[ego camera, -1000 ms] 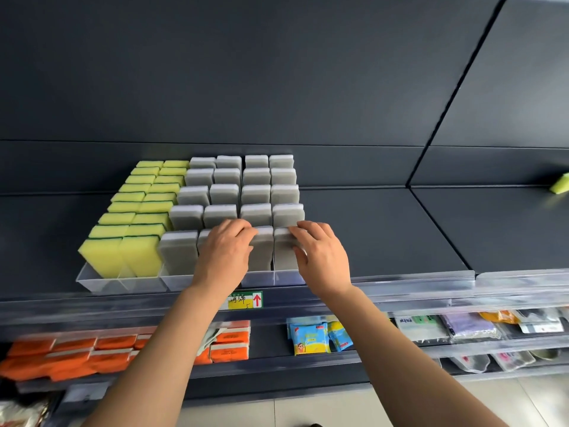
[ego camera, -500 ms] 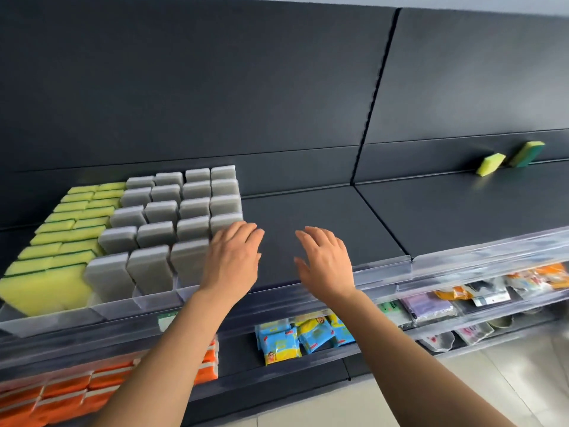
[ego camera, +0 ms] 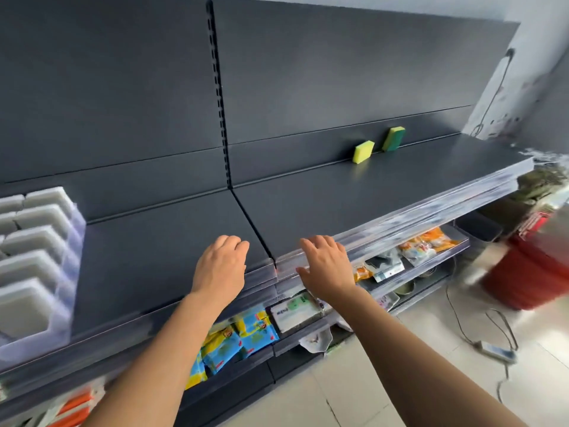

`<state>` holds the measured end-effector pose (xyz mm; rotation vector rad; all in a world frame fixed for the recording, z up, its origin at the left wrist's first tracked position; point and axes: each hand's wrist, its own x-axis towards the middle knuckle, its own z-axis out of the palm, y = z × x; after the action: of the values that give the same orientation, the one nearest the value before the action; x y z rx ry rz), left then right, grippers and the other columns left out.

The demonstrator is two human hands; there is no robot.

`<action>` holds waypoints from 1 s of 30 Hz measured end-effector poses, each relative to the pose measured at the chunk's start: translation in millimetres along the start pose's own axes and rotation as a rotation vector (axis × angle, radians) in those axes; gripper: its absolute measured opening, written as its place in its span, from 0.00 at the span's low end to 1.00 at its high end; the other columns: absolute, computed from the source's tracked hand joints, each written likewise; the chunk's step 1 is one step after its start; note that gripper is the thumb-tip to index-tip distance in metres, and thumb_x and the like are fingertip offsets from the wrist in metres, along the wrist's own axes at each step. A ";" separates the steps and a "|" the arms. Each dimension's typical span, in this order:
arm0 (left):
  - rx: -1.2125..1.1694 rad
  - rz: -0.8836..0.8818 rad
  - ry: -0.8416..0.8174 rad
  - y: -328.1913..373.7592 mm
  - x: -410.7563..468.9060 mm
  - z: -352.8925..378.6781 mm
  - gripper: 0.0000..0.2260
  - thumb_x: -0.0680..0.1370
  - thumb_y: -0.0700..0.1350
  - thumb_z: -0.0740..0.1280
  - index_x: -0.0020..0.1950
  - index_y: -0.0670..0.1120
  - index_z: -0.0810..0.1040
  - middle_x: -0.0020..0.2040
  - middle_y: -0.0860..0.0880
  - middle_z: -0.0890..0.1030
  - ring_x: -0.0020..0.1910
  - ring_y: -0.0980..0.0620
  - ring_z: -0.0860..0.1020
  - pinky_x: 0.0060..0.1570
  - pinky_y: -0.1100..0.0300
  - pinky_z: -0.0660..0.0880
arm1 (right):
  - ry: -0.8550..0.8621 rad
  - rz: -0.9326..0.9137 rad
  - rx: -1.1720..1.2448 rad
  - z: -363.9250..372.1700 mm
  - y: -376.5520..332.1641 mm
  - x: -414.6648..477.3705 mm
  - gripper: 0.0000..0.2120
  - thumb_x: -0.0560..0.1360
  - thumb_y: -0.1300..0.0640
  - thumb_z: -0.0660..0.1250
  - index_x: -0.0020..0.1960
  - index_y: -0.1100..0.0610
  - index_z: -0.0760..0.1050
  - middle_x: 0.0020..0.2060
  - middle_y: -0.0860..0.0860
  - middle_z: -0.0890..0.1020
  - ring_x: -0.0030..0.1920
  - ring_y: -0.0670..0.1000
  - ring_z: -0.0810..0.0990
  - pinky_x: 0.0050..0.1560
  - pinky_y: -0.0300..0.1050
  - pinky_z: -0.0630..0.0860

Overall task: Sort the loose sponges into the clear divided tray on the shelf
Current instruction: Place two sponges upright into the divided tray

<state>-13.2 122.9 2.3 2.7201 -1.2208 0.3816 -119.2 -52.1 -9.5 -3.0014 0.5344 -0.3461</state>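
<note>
Two loose sponges lean against the shelf's back panel at the right: a yellow sponge (ego camera: 363, 151) and, just right of it, a yellow-and-green sponge (ego camera: 393, 138). The clear divided tray (ego camera: 72, 238) holding several grey sponges (ego camera: 37, 241) shows only at the far left edge. My left hand (ego camera: 220, 266) hovers over the shelf's front edge, fingers loosely bent, holding nothing. A little to its right, my right hand (ego camera: 326, 266) is spread over the clear shelf lip, also holding nothing. Both hands are far from the loose sponges.
The dark shelf (ego camera: 308, 204) runs between the tray and the sponges. Lower shelves hold blue-yellow packets (ego camera: 237, 337) and other packaged goods (ego camera: 428, 241). A red bin (ego camera: 529, 272) and a power strip (ego camera: 495, 349) with cables sit on the tiled floor at right.
The view has swung right, so the tray slid to the left edge and both loose sponges came into view. Both hands left the grey sponges and now hover empty over the shelf front.
</note>
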 end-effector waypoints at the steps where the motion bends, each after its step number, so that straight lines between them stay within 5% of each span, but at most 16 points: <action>1: -0.008 0.014 -0.004 14.7 10.1 4.3 0.13 0.67 0.38 0.75 0.50 0.43 0.79 0.48 0.47 0.81 0.49 0.46 0.78 0.46 0.54 0.77 | -0.003 0.014 -0.007 -1.5 17.8 -1.6 0.24 0.76 0.48 0.63 0.69 0.53 0.64 0.66 0.51 0.70 0.67 0.54 0.65 0.67 0.50 0.63; 15: -0.125 0.158 -0.010 145.0 148.4 49.6 0.13 0.74 0.41 0.69 0.58 0.42 0.77 0.56 0.46 0.79 0.57 0.46 0.74 0.53 0.54 0.73 | -0.028 0.210 -0.022 -12.4 187.5 29.4 0.25 0.76 0.47 0.64 0.70 0.52 0.64 0.68 0.52 0.69 0.69 0.55 0.64 0.68 0.51 0.62; 30: -0.195 0.165 0.004 209.7 357.1 97.4 0.14 0.78 0.44 0.64 0.64 0.46 0.72 0.62 0.50 0.74 0.62 0.50 0.69 0.56 0.58 0.69 | -0.016 0.302 -0.037 -14.1 344.9 180.5 0.25 0.75 0.48 0.65 0.70 0.52 0.65 0.66 0.51 0.71 0.68 0.55 0.65 0.65 0.49 0.62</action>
<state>75.0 -293.1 14.4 2.4639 -1.4061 0.2691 -72.0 -438.5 3.4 -2.8916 0.9847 -0.2916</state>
